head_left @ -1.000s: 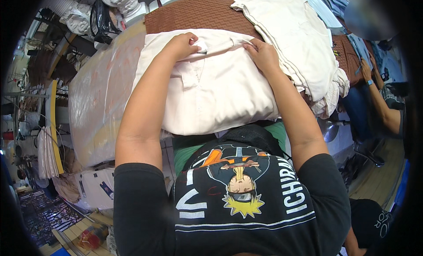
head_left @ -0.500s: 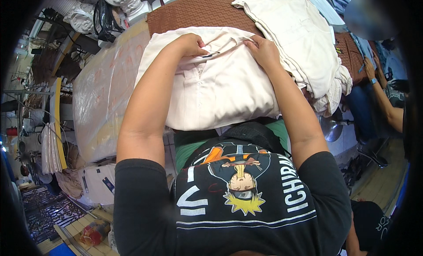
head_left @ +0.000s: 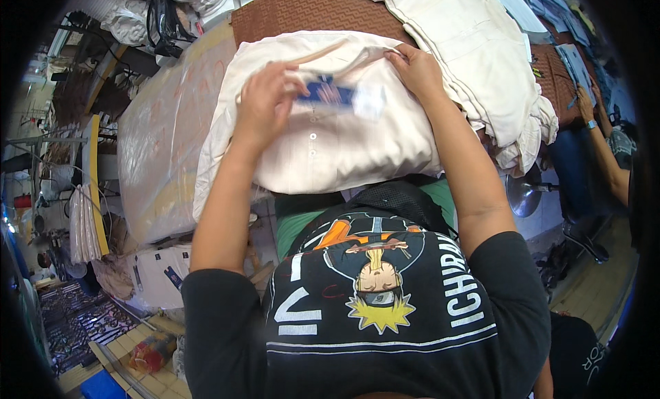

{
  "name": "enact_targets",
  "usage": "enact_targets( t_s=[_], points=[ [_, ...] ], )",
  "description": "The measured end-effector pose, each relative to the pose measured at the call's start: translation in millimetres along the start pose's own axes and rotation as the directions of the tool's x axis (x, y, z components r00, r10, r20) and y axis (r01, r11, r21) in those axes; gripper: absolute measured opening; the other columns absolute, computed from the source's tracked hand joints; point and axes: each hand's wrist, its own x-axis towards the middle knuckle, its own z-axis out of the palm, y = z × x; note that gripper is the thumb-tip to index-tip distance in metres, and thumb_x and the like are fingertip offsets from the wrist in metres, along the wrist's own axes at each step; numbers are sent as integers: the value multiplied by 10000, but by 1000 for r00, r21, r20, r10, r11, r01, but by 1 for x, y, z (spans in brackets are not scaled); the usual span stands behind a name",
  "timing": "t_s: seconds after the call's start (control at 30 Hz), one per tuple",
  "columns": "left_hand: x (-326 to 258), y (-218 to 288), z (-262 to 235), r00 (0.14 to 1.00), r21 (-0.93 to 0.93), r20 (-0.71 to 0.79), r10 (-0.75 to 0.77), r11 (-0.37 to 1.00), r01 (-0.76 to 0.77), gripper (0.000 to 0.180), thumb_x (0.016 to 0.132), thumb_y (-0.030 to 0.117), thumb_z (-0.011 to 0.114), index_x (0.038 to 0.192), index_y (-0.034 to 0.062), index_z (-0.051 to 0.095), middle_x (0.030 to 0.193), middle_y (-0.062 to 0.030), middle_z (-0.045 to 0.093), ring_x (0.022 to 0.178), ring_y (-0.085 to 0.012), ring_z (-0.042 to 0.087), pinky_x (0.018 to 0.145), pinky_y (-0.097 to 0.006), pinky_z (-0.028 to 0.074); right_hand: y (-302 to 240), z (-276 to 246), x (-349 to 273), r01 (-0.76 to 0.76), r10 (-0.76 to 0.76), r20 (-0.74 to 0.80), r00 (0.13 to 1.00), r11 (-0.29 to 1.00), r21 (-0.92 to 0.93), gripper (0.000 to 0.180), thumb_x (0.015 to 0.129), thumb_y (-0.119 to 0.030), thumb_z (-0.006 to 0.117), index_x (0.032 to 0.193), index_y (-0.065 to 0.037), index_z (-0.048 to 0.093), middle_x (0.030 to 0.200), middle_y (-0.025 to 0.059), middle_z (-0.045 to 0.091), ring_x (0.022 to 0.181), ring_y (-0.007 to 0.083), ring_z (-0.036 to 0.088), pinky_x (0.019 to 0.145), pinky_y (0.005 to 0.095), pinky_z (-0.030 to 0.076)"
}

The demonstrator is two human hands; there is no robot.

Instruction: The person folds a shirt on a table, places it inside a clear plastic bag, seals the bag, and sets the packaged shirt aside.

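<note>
A cream button-up shirt [head_left: 357, 151] is spread in front of me, its button placket running toward me and its collar opening at the far side. My right hand [head_left: 421, 72] pinches the fabric at the right of that opening between thumb and fingers. Over the left part of the shirt, my left hand [head_left: 267, 103] is raised with bent fingers, smeared by motion. At its fingertips is a blurred blue hang tag [head_left: 326, 93] with a whitish piece at its right end. Whether those fingers grip the tag is unclear.
More cream garments [head_left: 467, 62] lie piled at the right on a brown patterned cloth [head_left: 309, 14]. A plastic-wrapped slab [head_left: 165, 138] stands to my left. White ornate pieces [head_left: 199, 0] and a black bag [head_left: 165, 28] sit at far left. Another person's arm [head_left: 605, 145] reaches in at right.
My left hand has moved left and toward me, away from the collar opening. The blue tag now shows above the shirt. My right hand keeps its pinch.
</note>
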Motion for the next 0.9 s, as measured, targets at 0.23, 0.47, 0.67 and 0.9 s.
enact_targets(
  t_s=[0.23, 0.47, 0.67, 0.9],
  points=[
    [-29, -22, -22, 955, -45, -131, -267, 964, 263, 160, 804, 54, 572, 946, 77, 643, 1155, -94, 586, 1120, -278, 519, 952, -363, 388, 6, 5, 0, -6, 6, -26, 1000, 1000, 7, 294, 810, -382, 634, 922, -115, 685, 741, 132, 658, 702, 293, 629, 653, 362, 479],
    [11, -67, -7, 937, -6, 55, -346, 938, 347, 268, 842, 185, 574, 1078, 71, 634, 1098, -125, 623, 1047, -284, 573, 919, -352, 425, 3, 7, 1, -36, 36, -21, 999, 999, 17, 308, 809, -378, 639, 938, -102, 682, 756, 136, 660, 698, 279, 627, 651, 350, 479],
    [31, -91, 18, 761, 317, 348, -547, 833, 453, 327, 764, 259, 602, 1077, 177, 650, 1073, -106, 642, 984, -269, 609, 842, -347, 464, -7, -6, -1, -38, 38, 38, 999, 999, -3, 386, 765, -395, 660, 978, -74, 673, 831, 161, 666, 785, 298, 638, 713, 357, 486],
    [41, -105, -26, 792, 303, 177, -584, 798, 521, 280, 781, 280, 526, 977, 135, 665, 962, -118, 669, 891, -307, 626, 789, -367, 470, 0, -46, -8, -193, 197, 208, 958, 980, -42, 348, 769, -340, 650, 958, -50, 678, 846, 155, 669, 794, 272, 638, 730, 342, 486]
  ],
)
